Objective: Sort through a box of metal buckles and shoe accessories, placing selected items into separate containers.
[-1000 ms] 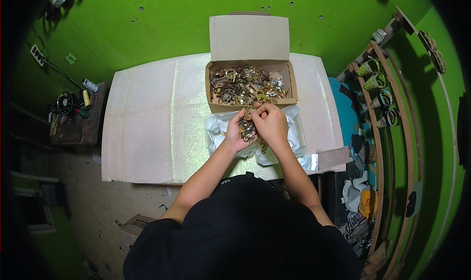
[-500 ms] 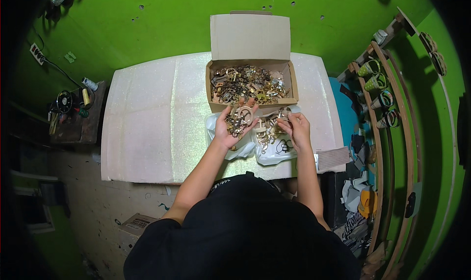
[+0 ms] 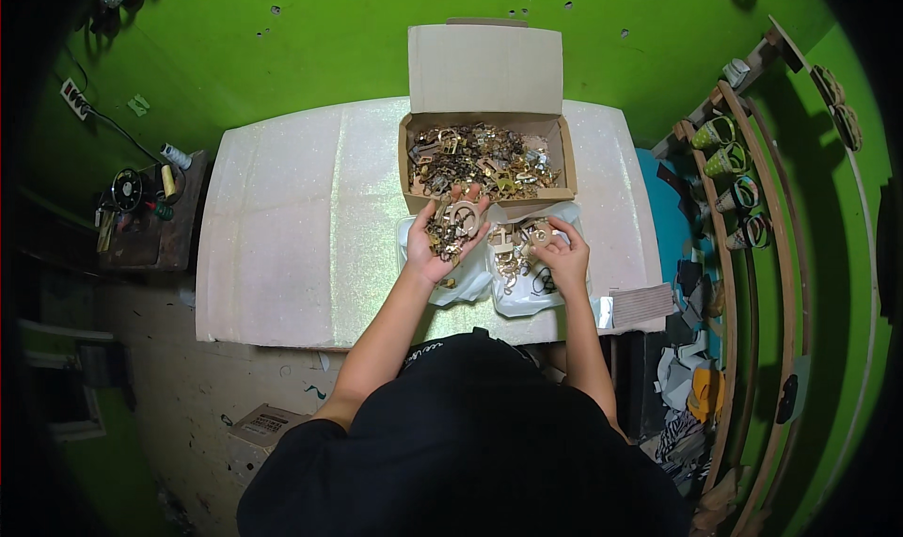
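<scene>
My left hand (image 3: 425, 260), palm up and cupped, carries a heap of metal buckles (image 3: 450, 229), including a large pale round one. My right hand (image 3: 570, 262) pinches a pale buckle (image 3: 540, 237) above the white plastic bag (image 3: 527, 302) on the right, where several gold-toned buckles and dark rings lie. Under my left hand a second white plastic bag (image 3: 459, 292) is partly hidden. Just beyond both hands, an open cardboard box (image 3: 569, 165) is filled with mixed buckles and small metal fittings (image 3: 480, 156), its lid raised against the wall.
Shimmery whitish cloth covers the table (image 3: 268, 245). A grey ribbed piece (image 3: 642, 302) lies at its right front corner. To the right stands a wooden rack (image 3: 773, 227) holding sandals (image 3: 726, 161), above fabric scraps (image 3: 691, 372). A dark side table (image 3: 155, 245) with thread spools is at left.
My right hand has shifted slightly left and turned inward, bringing the pale buckle lower over the right bag. My left hand remains cupped under its heap, nearly in place.
</scene>
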Demonstrator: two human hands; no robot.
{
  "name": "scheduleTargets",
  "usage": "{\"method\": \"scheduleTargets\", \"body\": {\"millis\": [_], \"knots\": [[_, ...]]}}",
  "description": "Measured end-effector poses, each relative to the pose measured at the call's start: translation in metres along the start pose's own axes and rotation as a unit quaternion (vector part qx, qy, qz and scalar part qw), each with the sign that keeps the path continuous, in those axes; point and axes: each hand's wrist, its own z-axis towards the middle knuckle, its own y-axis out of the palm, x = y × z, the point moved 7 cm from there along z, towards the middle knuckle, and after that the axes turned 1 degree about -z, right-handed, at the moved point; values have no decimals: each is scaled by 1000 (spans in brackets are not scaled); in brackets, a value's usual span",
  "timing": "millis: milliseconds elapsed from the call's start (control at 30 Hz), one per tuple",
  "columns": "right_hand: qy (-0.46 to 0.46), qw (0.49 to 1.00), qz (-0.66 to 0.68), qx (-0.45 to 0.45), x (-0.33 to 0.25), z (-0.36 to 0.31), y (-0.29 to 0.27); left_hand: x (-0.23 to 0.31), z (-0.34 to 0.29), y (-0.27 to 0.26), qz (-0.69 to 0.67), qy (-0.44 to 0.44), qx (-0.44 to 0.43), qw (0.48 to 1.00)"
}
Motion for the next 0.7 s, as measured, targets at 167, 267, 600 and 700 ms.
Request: {"method": "scheduleTargets", "body": {"millis": [167,267,600,700], "knots": [[-69,993,-74,-66,-20,3,22,-5,1,-1,1,-8,11,1000],[5,997,-45,-59,-19,10,27,-6,1,-3,10,-10,6,1000],[70,995,-64,-16,-14,120,27,-1,-4,2,10,0,11,1000],[195,969,146,-29,10,138,29,3,-5,-2,11,4,15,1000]]}}
